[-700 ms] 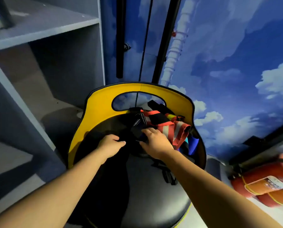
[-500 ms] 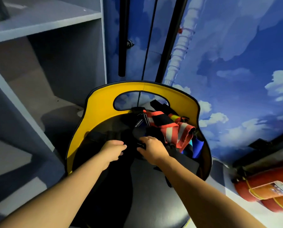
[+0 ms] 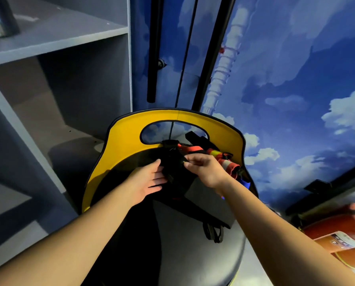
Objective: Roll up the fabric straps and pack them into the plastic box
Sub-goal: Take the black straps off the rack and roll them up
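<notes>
Right now both bare hands meet over a black fabric strap bundle [image 3: 173, 168] on a round black padded chair seat [image 3: 193, 244] with a yellow, black-edged backrest [image 3: 127, 137] that has an oval cutout near the top. Left hand [image 3: 145, 182] is palm-up, fingers straight and relaxed, fingertips touching the left side of the dark bundle, not curled around it. Right hand [image 3: 205, 170] comes in from the right, thumb and forefinger pinching the top edge of the same black bundle, other fingers loosely curled behind. Bundle sits at the back of the seat, just against the backrest, below the cutout.

Just right of the right hand, a pile of red-orange straps with pale reflective bands [image 3: 224, 162] lies against the backrest; a bit of blue fabric [image 3: 245, 183] shows below it at the seat's right edge. Black webbing loops [image 3: 213, 232] lie on the seat nearer the camera, close under the right forearm. No plastic box can be made out in this view.

Left of the chair stands a grey shelving unit [image 3: 69, 38]. Behind the chair is a blue wall painted with white clouds [image 3: 296, 89], with black vertical poles [image 3: 152, 48] in front of it. A red fire extinguisher with a printed label [image 3: 337, 242] lies at lower right, well apart from the hands.
</notes>
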### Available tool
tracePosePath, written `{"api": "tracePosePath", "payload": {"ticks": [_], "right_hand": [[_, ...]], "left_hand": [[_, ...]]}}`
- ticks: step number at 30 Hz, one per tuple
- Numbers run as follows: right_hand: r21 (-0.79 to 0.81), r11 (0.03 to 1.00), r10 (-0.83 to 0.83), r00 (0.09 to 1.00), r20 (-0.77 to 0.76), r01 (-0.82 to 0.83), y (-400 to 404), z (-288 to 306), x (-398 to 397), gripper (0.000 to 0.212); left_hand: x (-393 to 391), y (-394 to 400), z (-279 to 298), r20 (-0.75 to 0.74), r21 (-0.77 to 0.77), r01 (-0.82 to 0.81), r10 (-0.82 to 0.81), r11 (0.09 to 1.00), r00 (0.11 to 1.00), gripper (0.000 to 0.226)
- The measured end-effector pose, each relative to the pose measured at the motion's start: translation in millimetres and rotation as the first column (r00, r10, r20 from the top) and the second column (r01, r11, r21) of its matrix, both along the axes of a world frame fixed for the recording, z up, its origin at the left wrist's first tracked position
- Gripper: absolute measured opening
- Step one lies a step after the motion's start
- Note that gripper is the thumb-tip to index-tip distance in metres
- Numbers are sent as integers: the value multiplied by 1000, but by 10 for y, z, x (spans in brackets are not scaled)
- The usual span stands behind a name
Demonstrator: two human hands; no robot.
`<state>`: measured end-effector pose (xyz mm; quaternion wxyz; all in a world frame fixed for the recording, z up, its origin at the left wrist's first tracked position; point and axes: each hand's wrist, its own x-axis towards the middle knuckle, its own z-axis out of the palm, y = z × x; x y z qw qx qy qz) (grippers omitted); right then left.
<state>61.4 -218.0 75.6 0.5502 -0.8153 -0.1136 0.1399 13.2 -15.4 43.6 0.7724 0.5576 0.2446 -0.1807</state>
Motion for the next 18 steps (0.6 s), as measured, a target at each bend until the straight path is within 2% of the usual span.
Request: {"api": "tracePosePath", "payload": {"ticks": [4, 6, 9, 11, 14, 16, 18], "right_hand": [[157, 988, 9, 998, -69, 2, -119, 213, -96, 18], [167, 985, 48, 996, -81, -34, -197, 272, -155, 17], [208, 978, 66, 985, -162, -31, -281, 396, -250, 15], [284, 959, 83, 967, -240, -12, -293, 519, -261, 23], [332, 933, -10, 934, -357, 137, -217, 756, -209, 29], [296, 939, -65, 935, -348, 175, -128, 886, -179, 39], [282, 934, -127, 942, -311, 219, -36, 1006, -189, 38]], "left_hand": [[78, -158, 342, 70, -176, -91, 105, 980, 992, 31], [94, -207, 492, 121, -183, -168, 192, 969, 974, 35], [34, -260, 711, 254, -75, -186, 200, 980, 946, 33], [-27, -279, 827, 331, 9, -168, 155, 986, 931, 32], [-133, -295, 959, 424, 142, -130, 59, 981, 904, 33], [-201, -284, 1017, 465, 215, -105, -8, 971, 885, 33], [-265, -267, 1060, 482, 266, -77, -64, 961, 874, 34]]}}
